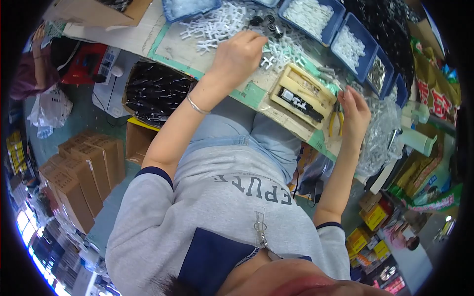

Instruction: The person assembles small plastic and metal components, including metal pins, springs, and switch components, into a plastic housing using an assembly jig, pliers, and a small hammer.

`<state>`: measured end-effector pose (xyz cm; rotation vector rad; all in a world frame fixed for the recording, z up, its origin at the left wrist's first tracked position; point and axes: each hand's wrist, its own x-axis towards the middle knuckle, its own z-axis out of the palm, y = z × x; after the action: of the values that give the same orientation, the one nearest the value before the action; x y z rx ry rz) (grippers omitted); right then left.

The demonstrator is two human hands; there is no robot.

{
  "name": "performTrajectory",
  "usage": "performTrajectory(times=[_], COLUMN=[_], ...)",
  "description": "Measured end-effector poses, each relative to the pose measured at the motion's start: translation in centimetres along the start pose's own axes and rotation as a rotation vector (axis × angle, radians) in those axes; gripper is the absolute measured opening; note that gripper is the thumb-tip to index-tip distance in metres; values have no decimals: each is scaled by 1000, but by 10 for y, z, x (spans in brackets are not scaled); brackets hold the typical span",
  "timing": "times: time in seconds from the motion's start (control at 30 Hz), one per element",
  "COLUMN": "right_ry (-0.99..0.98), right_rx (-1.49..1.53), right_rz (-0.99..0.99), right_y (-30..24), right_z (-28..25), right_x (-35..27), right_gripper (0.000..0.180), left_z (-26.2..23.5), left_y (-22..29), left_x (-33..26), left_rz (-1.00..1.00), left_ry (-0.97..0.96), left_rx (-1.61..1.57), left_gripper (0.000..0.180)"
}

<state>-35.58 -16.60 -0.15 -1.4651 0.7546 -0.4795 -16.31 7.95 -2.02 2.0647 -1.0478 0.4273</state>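
My left hand (239, 58), a metal bangle on its wrist, is over the bench with its fingers curled closed. Its fingertips are beside several small black round parts (271, 25); whatever they grip is hidden. White Y-shaped plastic pieces (224, 22) lie heaped around it. Between my hands sits a cream-coloured fixture block (291, 79), with a black part (299, 102) carrying white bits lying in its near slot. Just right of the block, my right hand (355, 111) has its fingers bent together; what they pinch is too small to make out. Yellow-handled pliers (336, 123) lie beside it.
Blue bins (340, 25) of small white parts line the back right. Clear plastic bags (380, 133) bunch up right of my right hand. Under the bench's left side stands a box of black parts (157, 91). Stacked cartons (86, 165) stand on the floor. Another person (37, 71) is far left.
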Motion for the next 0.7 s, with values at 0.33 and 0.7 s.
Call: performTrajectory(times=[0.33, 0.7], right_ry=[-131, -184], right_rx=[197, -30], right_rz=[5, -162], right_y=[-3, -23], right_z=[11, 70], right_x=[-12, -25], right_gripper=[21, 26], left_z=[-63, -32], left_y=[-40, -39], left_x=[-37, -14], left_rz=[-338, -259], left_ry=[-122, -94], left_rx=[176, -105], left_gripper=[20, 12])
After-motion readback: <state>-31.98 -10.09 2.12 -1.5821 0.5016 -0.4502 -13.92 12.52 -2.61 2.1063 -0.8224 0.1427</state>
